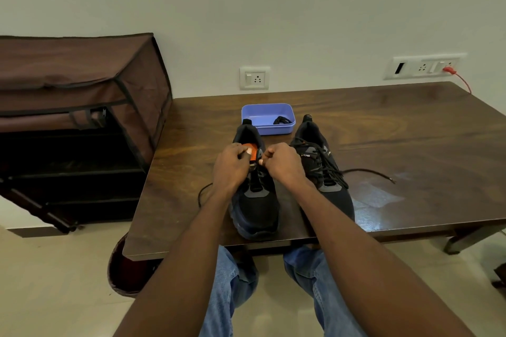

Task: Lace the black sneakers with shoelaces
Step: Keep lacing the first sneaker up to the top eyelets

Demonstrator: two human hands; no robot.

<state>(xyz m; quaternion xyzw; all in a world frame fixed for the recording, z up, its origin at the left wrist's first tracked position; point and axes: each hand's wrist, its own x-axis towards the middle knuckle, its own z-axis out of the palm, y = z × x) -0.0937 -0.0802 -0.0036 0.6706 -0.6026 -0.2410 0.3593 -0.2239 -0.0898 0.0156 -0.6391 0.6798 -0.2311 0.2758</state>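
Over the left sneaker [254, 200], both hands [231, 165] [282, 163] – fingers curled – pinch its lace

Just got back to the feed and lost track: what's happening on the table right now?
A person is lacing the left sneaker on the wooden table. The left hand and right hand both pinch at the lace near the upper eyelets. The right sneaker beside it is already laced, one lace end trailing on the table. Behind them a blue tray holds another coiled black lace.
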